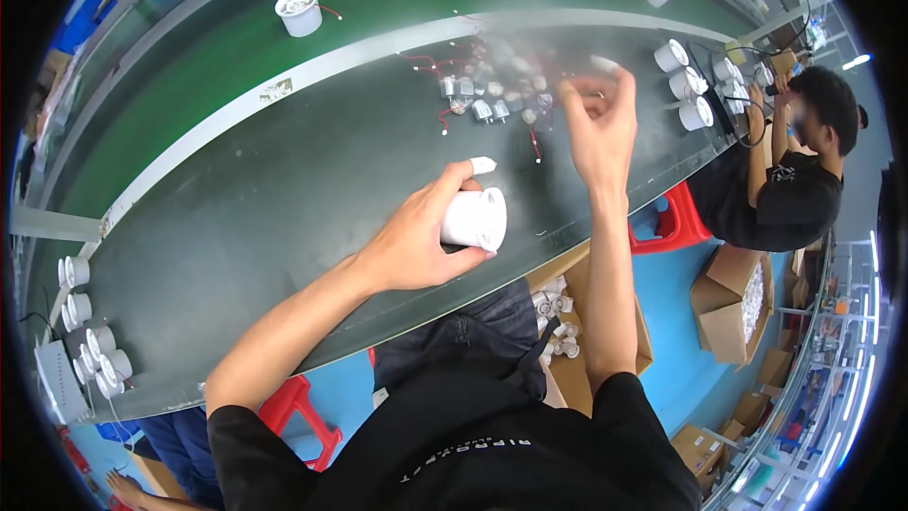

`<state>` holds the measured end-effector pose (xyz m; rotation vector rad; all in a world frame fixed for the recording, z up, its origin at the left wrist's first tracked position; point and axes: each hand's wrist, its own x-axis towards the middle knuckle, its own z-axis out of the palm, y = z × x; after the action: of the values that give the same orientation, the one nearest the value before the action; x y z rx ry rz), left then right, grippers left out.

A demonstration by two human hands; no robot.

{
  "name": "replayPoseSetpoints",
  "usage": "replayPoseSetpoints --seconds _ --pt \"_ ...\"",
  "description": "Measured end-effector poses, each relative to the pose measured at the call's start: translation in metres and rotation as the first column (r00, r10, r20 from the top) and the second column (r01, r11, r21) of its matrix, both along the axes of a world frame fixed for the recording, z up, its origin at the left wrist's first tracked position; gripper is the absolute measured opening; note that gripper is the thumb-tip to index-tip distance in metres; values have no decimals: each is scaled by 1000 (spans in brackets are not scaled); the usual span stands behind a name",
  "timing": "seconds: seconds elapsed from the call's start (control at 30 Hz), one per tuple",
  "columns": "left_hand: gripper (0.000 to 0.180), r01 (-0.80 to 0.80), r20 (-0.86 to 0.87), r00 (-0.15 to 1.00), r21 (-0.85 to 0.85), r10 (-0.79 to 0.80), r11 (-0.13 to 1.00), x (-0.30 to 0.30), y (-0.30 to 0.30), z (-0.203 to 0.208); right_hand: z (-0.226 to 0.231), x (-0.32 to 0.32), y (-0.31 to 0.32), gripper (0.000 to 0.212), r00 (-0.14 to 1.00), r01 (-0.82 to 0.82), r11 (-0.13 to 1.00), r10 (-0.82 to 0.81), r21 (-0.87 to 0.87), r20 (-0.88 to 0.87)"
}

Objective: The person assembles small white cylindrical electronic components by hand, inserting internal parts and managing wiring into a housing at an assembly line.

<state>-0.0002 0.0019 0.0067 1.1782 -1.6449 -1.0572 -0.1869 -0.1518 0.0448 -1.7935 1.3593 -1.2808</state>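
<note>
My left hand (416,232) is wrapped round a white plastic cup-shaped housing (476,219), tilted on its side just above the dark green bench. A white cover sits on one fingertip. Forward and to the right, my right hand (602,128) hovers beside a loose heap of small silver motors (483,111) with red wires. Its fingers are curled but apart, one tip also in a white cover, and I see nothing between them. A hazy smear in the picture blurs the far part of the heap.
White housings stand on the green belt (397,14) beyond a pale rail, and at both bench ends. A co-worker (794,161) sits at the right. An open carton of white parts (577,374) is by my lap; another carton (724,308) and a red stool (676,222) stand right.
</note>
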Motion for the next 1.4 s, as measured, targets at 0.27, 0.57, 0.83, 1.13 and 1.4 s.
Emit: replayPoseSetpoints --seconds 0.27,0.57,0.83,1.13,1.4 --pt "82 -18 23 999 -203 24 979 -7 5 -14 -2 -5 128 79 918 -393 889 393 236 49" --pt "66 68 233 973 -290 2 955 -16 0 -3 -70 -201 145 47 890 455 875 -450 167 -70" --pt "56 54 289 957 -292 34 955 -18 -3 -1 -183 -339 168 65 586 662 727 -351 182 -730" --pt "46 49 259 966 -225 11 973 -11 0 3 22 -67 -78 28 950 -26 989 -21 -146 -313" --pt "36 62 215 976 -205 -16 977 -9 -3 -2 -19 -11 -151 36 793 -175 959 272 223 -545"
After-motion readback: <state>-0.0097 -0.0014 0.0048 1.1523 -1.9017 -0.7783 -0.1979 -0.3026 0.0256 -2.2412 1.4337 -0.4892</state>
